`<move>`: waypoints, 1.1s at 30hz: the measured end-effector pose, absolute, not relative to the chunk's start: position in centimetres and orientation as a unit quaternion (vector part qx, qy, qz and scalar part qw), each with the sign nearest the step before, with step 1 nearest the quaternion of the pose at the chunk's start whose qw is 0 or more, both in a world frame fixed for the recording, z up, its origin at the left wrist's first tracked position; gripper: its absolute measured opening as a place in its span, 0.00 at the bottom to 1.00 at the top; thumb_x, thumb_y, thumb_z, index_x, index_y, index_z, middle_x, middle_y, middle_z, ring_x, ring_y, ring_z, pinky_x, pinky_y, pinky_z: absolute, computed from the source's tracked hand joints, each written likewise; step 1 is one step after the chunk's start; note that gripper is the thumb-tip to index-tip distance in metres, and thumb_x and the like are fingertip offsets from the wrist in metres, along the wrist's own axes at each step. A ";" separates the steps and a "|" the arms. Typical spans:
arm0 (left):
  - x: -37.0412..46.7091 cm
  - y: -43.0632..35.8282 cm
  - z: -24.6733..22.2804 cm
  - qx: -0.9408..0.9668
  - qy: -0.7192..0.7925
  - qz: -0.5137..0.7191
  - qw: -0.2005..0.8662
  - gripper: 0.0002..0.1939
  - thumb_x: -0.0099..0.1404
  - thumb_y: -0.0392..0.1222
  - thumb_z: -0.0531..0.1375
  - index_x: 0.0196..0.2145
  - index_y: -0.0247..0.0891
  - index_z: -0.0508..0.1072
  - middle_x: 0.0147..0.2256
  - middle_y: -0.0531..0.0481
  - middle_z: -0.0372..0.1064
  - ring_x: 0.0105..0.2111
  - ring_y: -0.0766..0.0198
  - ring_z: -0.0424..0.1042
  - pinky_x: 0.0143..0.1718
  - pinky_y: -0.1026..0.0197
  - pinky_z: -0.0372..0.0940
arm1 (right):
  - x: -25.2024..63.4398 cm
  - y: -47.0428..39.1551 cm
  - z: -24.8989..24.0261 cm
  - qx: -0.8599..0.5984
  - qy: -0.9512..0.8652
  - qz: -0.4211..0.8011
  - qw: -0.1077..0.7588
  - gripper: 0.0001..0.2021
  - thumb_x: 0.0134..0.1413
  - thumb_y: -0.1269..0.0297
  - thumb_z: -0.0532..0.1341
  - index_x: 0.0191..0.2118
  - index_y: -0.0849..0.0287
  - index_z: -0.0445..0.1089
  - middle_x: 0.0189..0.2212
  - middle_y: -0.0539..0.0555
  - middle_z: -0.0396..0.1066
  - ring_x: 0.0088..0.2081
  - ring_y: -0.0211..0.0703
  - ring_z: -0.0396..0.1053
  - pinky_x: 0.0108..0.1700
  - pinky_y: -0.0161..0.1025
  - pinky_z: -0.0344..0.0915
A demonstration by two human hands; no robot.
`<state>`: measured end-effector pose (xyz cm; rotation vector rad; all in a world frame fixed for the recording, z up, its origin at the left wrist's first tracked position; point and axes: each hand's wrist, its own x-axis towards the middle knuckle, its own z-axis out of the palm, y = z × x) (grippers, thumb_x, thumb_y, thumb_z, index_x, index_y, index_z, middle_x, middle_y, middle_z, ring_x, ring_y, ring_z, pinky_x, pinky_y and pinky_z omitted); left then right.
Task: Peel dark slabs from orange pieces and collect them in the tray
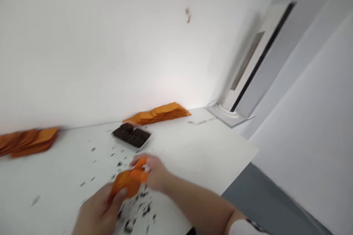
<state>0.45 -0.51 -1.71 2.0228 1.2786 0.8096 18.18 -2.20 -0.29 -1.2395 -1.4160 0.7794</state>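
My left hand is closed on an orange flat piece, like a small pouch or folded sheet, with the thumb pressed on its front. Close by, my right hand has its fingers curled round a bright orange looped piece. This looks like a scissor handle, but blur hides its exact kind and no blade shows. The looped piece meets the upper right edge of the flat piece. Dark scraps lie scattered on the white table beneath and around both hands.
Behind my hands sits a white tray filled with thin dark brown strips. Stacks of orange flat pieces lie along the wall, one at centre and another at left. A white tower-shaped appliance stands at the right back corner.
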 end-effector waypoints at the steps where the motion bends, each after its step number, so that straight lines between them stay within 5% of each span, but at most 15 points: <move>1: 0.3 -0.7 -1.3 0.765 0.476 0.303 0.311 0.19 0.63 0.58 0.52 0.33 0.42 0.74 0.29 0.51 0.75 0.34 0.51 0.74 0.34 0.56 0.67 | 18.2 -2.4 -0.1 -0.517 -0.593 0.331 0.521 0.16 0.46 0.48 0.67 0.34 0.56 0.72 0.41 0.55 0.73 0.44 0.47 0.71 0.49 0.44 0.67; 7: 0.4 -0.6 -1.0 0.747 0.436 0.311 0.395 0.14 0.66 0.48 0.53 0.38 0.37 0.74 0.33 0.49 0.73 0.34 0.57 0.71 0.38 0.57 0.65 | 18.2 -2.4 -0.9 -0.469 -0.557 0.436 0.529 0.20 0.47 0.44 0.67 0.38 0.55 0.73 0.43 0.55 0.73 0.46 0.48 0.71 0.50 0.48 0.67; 11: 0.5 -1.0 -1.0 0.720 0.402 0.322 0.466 0.12 0.66 0.45 0.54 0.38 0.36 0.73 0.33 0.49 0.72 0.33 0.60 0.69 0.38 0.58 0.64 | 18.0 -2.9 -0.9 -0.475 -0.554 0.429 0.533 0.12 0.51 0.51 0.66 0.33 0.55 0.74 0.44 0.56 0.72 0.59 0.52 0.61 0.58 0.52 0.60; 15: 0.6 -1.5 -0.6 0.729 0.372 0.313 0.481 0.09 0.65 0.41 0.54 0.36 0.36 0.72 0.32 0.51 0.71 0.33 0.62 0.68 0.38 0.59 0.63 | 17.9 -3.5 -0.5 -0.475 -0.606 0.359 0.528 0.05 0.55 0.60 0.63 0.32 0.54 0.73 0.41 0.55 0.73 0.60 0.51 0.60 0.56 0.53 0.62; 23: 0.6 -1.6 -0.3 0.743 0.357 0.312 0.473 0.09 0.66 0.43 0.54 0.30 0.37 0.69 0.29 0.51 0.66 0.32 0.62 0.66 0.37 0.59 0.62 | 17.8 -3.7 -0.2 -0.478 -0.621 0.363 0.504 0.06 0.51 0.63 0.65 0.36 0.53 0.74 0.44 0.55 0.72 0.59 0.54 0.62 0.56 0.54 0.64; 33: 0.9 -1.9 -0.5 0.729 0.377 0.294 0.491 0.10 0.65 0.45 0.55 0.28 0.37 0.65 0.27 0.52 0.61 0.28 0.64 0.57 0.32 0.61 0.58 | 16.7 -4.2 0.0 -0.479 -0.601 0.396 0.503 0.05 0.49 0.70 0.61 0.29 0.53 0.73 0.41 0.55 0.72 0.61 0.54 0.58 0.53 0.54 0.67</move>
